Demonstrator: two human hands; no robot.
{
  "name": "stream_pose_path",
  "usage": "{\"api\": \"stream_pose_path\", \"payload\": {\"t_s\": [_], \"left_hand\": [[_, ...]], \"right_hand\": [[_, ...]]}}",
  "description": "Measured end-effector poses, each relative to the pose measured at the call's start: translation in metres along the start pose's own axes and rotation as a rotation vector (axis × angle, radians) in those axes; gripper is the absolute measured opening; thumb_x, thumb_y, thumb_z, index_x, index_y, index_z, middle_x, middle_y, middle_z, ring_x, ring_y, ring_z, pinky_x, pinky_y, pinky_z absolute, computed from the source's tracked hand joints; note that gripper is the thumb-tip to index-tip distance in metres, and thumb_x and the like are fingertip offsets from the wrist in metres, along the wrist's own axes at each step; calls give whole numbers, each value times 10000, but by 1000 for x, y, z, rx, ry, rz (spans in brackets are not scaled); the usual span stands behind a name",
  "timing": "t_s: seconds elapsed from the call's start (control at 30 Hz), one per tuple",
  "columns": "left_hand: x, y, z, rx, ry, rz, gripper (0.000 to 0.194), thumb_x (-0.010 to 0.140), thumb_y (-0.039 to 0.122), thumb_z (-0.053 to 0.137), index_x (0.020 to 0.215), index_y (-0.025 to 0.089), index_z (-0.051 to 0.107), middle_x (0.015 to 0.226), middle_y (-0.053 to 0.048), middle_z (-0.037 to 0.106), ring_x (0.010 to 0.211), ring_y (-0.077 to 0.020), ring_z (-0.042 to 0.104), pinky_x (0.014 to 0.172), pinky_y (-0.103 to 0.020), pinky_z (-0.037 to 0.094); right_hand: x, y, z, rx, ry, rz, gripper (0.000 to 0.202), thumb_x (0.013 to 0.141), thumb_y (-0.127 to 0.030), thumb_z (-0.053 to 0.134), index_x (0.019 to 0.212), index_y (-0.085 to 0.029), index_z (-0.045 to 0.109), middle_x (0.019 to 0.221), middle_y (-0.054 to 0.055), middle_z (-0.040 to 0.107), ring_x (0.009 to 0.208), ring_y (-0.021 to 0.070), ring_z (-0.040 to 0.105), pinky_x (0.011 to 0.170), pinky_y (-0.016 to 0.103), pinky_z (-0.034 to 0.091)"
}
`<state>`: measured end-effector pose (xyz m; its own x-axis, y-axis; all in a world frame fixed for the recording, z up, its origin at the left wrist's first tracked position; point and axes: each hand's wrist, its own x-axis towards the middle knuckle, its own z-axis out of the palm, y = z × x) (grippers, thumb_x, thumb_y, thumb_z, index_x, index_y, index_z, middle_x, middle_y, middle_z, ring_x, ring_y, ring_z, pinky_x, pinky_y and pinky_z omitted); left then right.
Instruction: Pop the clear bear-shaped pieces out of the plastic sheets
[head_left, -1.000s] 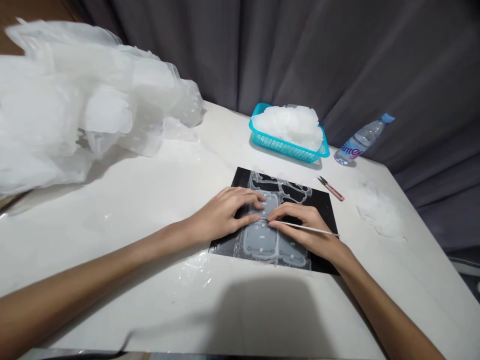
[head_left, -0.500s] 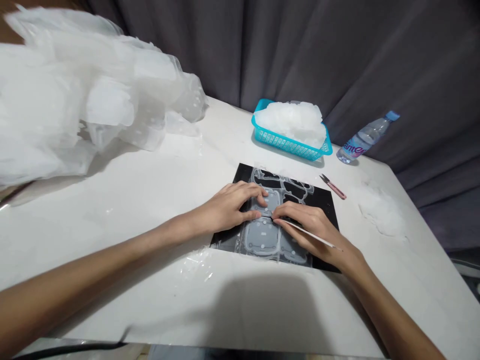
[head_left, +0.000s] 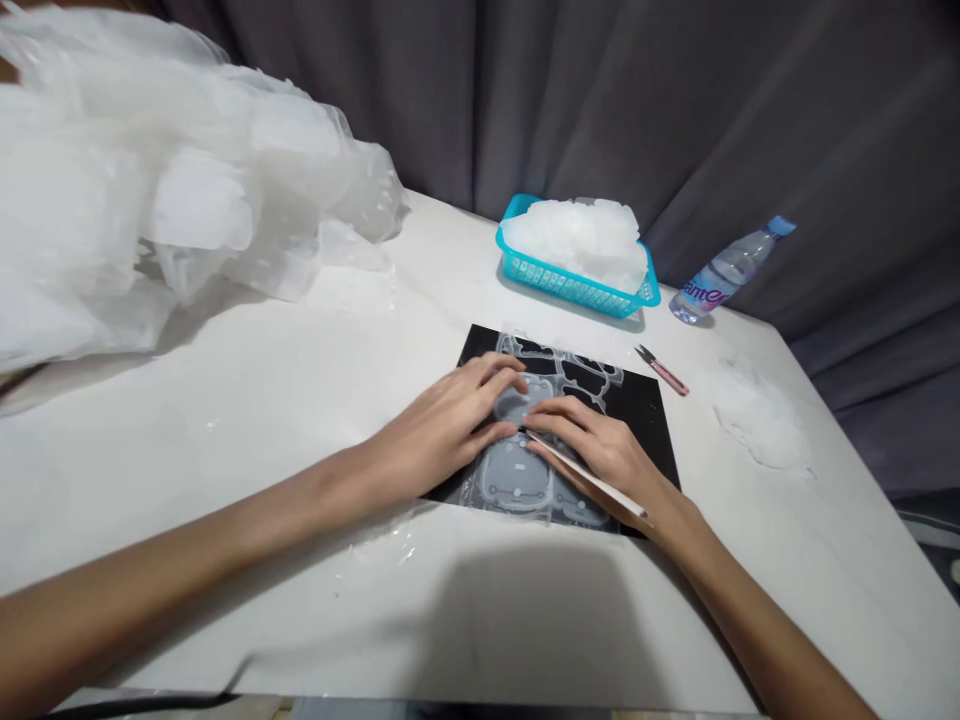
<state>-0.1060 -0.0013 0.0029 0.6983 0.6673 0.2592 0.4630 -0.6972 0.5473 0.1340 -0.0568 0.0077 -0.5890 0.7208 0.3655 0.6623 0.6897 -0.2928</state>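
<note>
A clear plastic sheet with grey, white-outlined shapes (head_left: 514, 472) lies on a black mat (head_left: 646, 415). My left hand (head_left: 474, 405) rests over the sheet's left side, fingers spread and holding nothing. In my right hand (head_left: 600, 440) is a thin white pen-like tool (head_left: 592, 478), pinched near its front end. Its dark tip meets the sheet between two grey shapes, close to my left thumb. The tool's back end slants down toward my right wrist. Near the mat's far edge, the outlined shapes show black through them.
Beyond the mat stands a turquoise basket (head_left: 577, 292) heaped with white translucent pieces (head_left: 581, 238). A water bottle (head_left: 724, 275) and pink-handled thread snips (head_left: 664, 370) are to the right, near a clear plastic heap (head_left: 757, 415). Large plastic bags (head_left: 202, 190) fill the far left.
My right hand has moved slightly left along the sheet with the tool, closer to my left thumb. My left hand stays on the sheet. The whole view has shifted a little.
</note>
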Motion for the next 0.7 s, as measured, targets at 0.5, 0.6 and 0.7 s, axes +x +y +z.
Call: {"api": "stream_pose_path", "payload": {"t_s": [0.5, 0.6, 0.7], "left_hand": [[4, 29, 5, -532, 84, -465, 459, 948, 618, 619, 834, 181, 704, 802, -9, 677, 751, -190, 581, 693, -297, 400], [5, 29, 6, -646, 113, -474, 389, 926, 539, 660, 813, 169, 707, 782, -8, 665, 736, -175, 559, 671, -284, 396], [4, 28, 6, -668, 166, -473, 304, 906, 447, 683, 782, 171, 699, 765, 3, 636, 724, -159, 542, 655, -271, 387]], "right_hand": [[4, -17, 14, -166, 253, 9, 228, 1045, -133, 546, 1245, -118, 654, 1073, 142, 745, 963, 250, 699, 869, 385, 601], [5, -17, 14, -172, 250, 27, 214, 1054, -154, 535, 1231, -120, 651, 1071, 141, 743, 964, 251, 696, 863, 380, 591], [6, -20, 14, -88, 213, 73, 204, 1068, -170, 507, 1207, -130, 651, 1093, 136, 743, 975, 246, 691, 871, 373, 574]]}}
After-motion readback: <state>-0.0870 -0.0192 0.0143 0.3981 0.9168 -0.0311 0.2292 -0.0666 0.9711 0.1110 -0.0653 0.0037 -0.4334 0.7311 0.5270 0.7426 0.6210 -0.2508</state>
